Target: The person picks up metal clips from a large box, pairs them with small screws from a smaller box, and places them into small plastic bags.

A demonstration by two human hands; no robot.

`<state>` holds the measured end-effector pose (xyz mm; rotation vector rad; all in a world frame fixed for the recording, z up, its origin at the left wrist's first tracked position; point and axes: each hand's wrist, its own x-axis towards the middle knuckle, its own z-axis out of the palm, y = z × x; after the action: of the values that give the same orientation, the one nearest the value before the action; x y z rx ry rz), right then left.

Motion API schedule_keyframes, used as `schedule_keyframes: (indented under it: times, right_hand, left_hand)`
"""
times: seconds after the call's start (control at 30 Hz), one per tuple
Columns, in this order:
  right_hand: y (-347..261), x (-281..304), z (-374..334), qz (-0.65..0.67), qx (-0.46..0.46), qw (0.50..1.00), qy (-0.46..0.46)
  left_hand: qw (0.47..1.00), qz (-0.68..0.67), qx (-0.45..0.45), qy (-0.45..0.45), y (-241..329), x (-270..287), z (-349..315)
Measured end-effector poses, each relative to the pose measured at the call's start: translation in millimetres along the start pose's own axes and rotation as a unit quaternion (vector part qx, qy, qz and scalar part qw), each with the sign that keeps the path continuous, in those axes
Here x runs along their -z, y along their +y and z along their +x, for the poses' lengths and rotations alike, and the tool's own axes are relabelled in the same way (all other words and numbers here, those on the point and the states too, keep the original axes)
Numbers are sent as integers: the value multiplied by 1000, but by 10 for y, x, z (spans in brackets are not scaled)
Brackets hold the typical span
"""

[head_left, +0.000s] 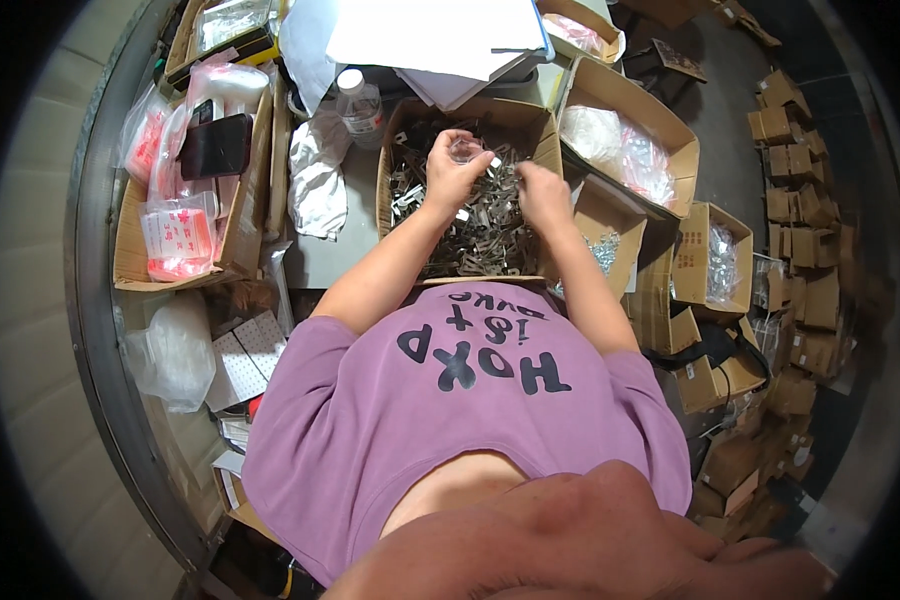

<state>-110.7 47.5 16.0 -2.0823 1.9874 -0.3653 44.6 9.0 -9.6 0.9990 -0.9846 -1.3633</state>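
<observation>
A cardboard box (525,117) in front of me holds a heap of small metal clips or brackets (470,235), some dark and some shiny. Above the heap, my left hand (452,178) is closed on a small see-through plastic bag (464,149), its thumb and fingers at the bag's edge. My right hand (545,198) is just to the right, over the box's right side. Its fingers are curled together near the metal pieces, and what they grip, if anything, is hidden.
A plastic bottle (359,108) and a white cloth (318,175) stand left of the box. Further left, a phone (216,147) lies on bags in a carton (240,240). Papers (430,40) lie beyond. More cartons (685,165) crowd the right, one with silvery small parts (604,252).
</observation>
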Motion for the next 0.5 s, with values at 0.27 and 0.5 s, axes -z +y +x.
schedule_keyframes:
  times: [0.27, 0.5]
  right_hand:
    - [142, 197, 223, -26, 26, 999, -26]
    - [32, 109, 485, -91, 20, 987, -134]
  left_hand:
    - [1000, -10, -12, 17, -25, 7, 20]
    - [999, -36, -2, 24, -6, 41, 36]
